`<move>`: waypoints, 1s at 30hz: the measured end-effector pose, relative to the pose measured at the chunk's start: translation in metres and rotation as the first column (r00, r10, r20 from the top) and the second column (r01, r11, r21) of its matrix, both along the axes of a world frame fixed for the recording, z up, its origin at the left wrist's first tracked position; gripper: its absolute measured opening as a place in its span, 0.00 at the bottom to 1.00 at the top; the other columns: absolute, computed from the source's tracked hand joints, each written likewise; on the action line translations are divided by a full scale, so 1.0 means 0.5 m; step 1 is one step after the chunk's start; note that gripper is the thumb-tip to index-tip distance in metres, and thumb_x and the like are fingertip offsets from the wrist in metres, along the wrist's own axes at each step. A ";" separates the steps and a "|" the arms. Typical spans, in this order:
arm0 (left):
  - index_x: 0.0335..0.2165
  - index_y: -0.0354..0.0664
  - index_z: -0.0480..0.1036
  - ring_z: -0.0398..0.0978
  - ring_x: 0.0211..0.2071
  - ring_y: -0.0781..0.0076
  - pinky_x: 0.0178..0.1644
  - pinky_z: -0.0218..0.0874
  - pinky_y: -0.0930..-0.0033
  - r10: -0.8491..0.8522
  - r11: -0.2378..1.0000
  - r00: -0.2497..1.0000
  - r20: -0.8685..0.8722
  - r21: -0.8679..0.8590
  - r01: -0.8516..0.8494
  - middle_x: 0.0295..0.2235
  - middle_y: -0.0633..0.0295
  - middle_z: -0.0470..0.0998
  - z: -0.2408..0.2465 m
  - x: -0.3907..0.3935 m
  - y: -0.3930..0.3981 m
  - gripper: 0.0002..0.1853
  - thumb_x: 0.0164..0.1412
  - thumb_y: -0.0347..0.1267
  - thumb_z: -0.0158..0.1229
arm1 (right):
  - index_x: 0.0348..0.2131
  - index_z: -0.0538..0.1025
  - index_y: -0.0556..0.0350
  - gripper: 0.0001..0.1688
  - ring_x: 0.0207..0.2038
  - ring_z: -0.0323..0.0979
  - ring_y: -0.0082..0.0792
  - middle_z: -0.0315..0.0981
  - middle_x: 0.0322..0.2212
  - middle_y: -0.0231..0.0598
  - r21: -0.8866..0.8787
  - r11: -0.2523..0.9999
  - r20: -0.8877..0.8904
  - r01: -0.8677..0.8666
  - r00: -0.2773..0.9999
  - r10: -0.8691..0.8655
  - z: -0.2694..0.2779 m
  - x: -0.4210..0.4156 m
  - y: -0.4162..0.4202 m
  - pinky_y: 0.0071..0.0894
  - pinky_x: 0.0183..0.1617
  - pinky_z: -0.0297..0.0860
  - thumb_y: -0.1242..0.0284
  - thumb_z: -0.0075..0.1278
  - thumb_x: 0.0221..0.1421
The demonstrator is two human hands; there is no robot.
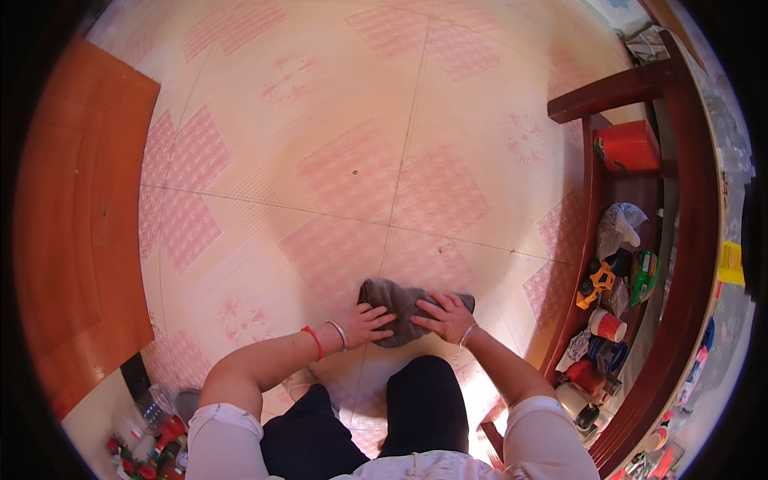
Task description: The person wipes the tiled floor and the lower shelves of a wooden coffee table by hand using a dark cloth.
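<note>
A dark grey-brown cloth [399, 315], folded into a thick pad, is in front of my knees against the tiled floor. My left hand [366, 325] lies over its left side, fingers spread and pointing right. From the other side my right hand [445, 317] presses on it with fingers apart, pointing left. A short gap of cloth shows between the fingertips. What is under my palms is hidden, so a firm grip cannot be made out. A red cord [314, 343] and a silver bangle [337, 336] circle my left wrist; another bangle [468, 334] is on my right.
An orange-brown wooden panel [90, 210] borders the left. Along the right runs a dark red wooden table frame [690, 198]. Its lower shelf bears a red box [629, 146], a yellow toy vehicle [597, 285] and a paper cup [607, 325]. Artificial flowers [147, 468] are at lower left.
</note>
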State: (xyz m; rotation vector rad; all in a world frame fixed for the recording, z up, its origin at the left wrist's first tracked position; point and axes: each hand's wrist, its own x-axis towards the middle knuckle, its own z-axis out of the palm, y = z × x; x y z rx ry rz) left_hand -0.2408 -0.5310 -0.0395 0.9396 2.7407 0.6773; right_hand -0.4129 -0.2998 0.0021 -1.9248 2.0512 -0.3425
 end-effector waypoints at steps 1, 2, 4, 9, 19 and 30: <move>0.47 0.59 0.65 0.57 0.52 0.63 0.49 0.53 0.61 0.006 0.999 1.000 0.006 -0.035 -0.006 0.55 0.60 0.57 0.010 -0.025 -0.007 0.22 0.50 0.32 0.45 | 0.47 0.67 0.25 0.27 0.52 0.57 0.41 0.58 0.52 0.28 -0.001 1.000 -0.028 -0.005 1.000 0.005 -0.009 -0.021 -0.005 0.43 0.52 0.57 0.70 0.44 0.44; 0.47 0.61 0.65 0.57 0.52 0.63 0.49 0.53 0.61 0.014 0.998 1.000 0.012 -0.069 -0.013 0.55 0.60 0.57 0.018 -0.050 -0.018 0.22 0.50 0.32 0.46 | 0.47 0.68 0.25 0.27 0.52 0.56 0.41 0.58 0.52 0.28 -0.001 1.000 -0.055 -0.011 0.998 0.011 -0.021 -0.048 -0.015 0.43 0.53 0.56 0.70 0.43 0.44; 0.47 0.62 0.65 0.57 0.53 0.62 0.49 0.53 0.59 0.068 0.990 0.997 0.024 -0.123 -0.065 0.55 0.60 0.57 0.023 -0.109 -0.046 0.22 0.50 0.32 0.46 | 0.47 0.67 0.26 0.27 0.54 0.55 0.40 0.56 0.53 0.29 0.001 0.999 -0.095 0.033 0.995 -0.032 -0.033 -0.107 -0.050 0.43 0.53 0.56 0.70 0.43 0.45; 0.48 0.61 0.64 0.54 0.55 0.58 0.52 0.50 0.57 0.343 0.891 0.936 -0.079 -0.290 -0.351 0.56 0.57 0.55 0.051 -0.314 -0.148 0.23 0.51 0.31 0.47 | 0.52 0.62 0.28 0.35 0.55 0.52 0.41 0.52 0.55 0.29 0.144 0.942 -0.239 0.304 0.934 -0.265 -0.022 -0.280 -0.220 0.42 0.52 0.58 0.77 0.45 0.44; 0.52 0.44 0.59 0.51 0.57 0.59 0.59 0.40 0.54 0.639 0.761 0.761 -0.112 -0.050 -0.646 0.56 0.54 0.53 0.114 -0.235 -0.131 0.31 0.46 0.31 0.55 | 0.47 0.67 0.49 0.37 0.52 0.57 0.48 0.58 0.50 0.44 -0.237 0.510 0.215 0.827 0.557 -0.802 0.109 -0.138 -0.091 0.38 0.54 0.57 0.87 0.46 0.31; 0.53 0.47 0.58 0.50 0.58 0.63 0.60 0.37 0.55 0.695 0.685 0.713 -0.090 -0.216 -0.695 0.56 0.59 0.55 -0.005 -0.163 -0.019 0.31 0.48 0.36 0.50 | 0.56 0.54 0.50 0.43 0.58 0.45 0.49 0.43 0.57 0.46 -0.012 -0.333 -0.282 0.943 -0.323 -0.904 -0.080 0.225 0.323 0.47 0.59 0.49 0.62 0.51 0.41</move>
